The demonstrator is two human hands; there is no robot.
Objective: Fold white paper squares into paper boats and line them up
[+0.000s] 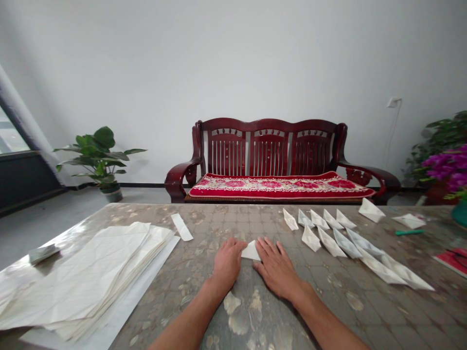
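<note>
A small white folded piece of paper (251, 251) lies on the table in front of me, between my two hands. At its left edge, my left hand (228, 260) is closed, with the thumb and bent fingers pinching the paper's corner. My right hand (276, 267) rests flat over the paper's right side, its fingers stretched out and slightly apart. Part of the paper is covered by the fingers. Several folded paper boats (332, 241) stand in rows to the right of my right hand.
On the left, a stack of paper sheets (91, 272) covers the patterned table (241, 311), with a loose paper strip (181, 227) beyond. A green pen (409, 232) and a red book (452, 261) lie at the right. Past the table stands a wooden bench (268, 150).
</note>
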